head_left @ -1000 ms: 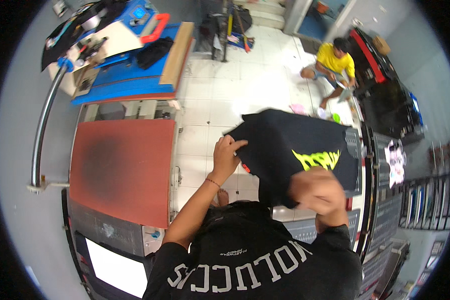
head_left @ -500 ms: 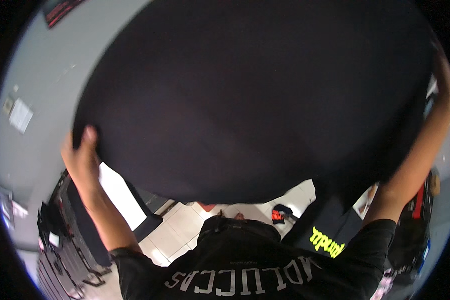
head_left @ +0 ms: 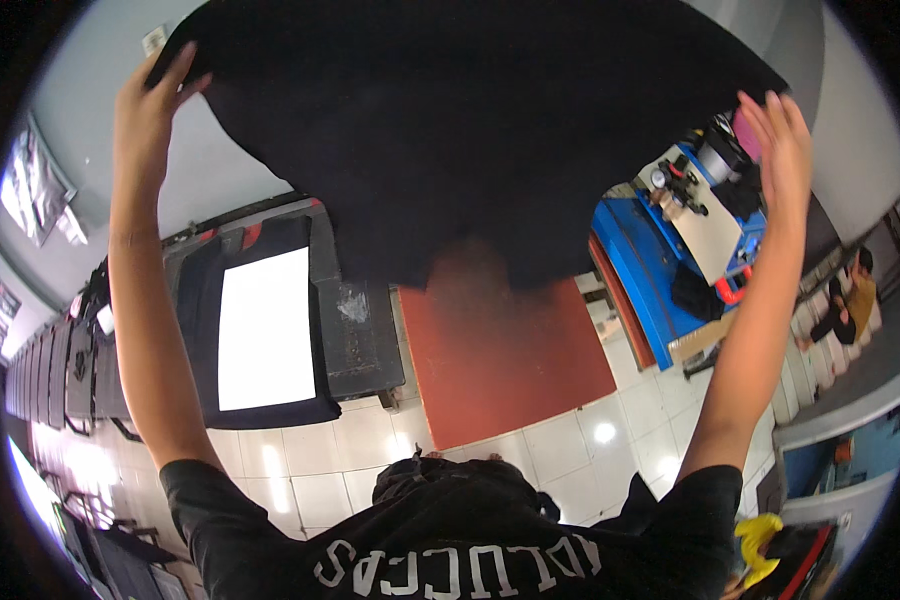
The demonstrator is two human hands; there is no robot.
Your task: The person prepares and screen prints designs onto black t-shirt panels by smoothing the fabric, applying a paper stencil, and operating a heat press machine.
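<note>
A broad black cloth (head_left: 440, 140) is spread in the air between my raised hands, its upper part running out of the picture. My left hand (head_left: 150, 115) grips its left corner between thumb and fingers. At the right corner, my right hand (head_left: 785, 150) has its fingertips on the edge; part of that grip is hard to make out. The cloth's lower edge hangs over the far part of a reddish-brown board (head_left: 510, 380) in front of me.
On the left, a white sheet (head_left: 265, 330) lies on dark fabric on a dark table (head_left: 365, 350). A blue workstation (head_left: 630, 255) with a pale panel (head_left: 715, 235) stands right. Farther right a person (head_left: 850, 300) sits. Something yellow (head_left: 760, 550) is at lower right.
The view has turned, bringing the reddish-brown board and blue workstation into sight. The cloth has moved farther ahead and both arms now reach out more, still holding it.
</note>
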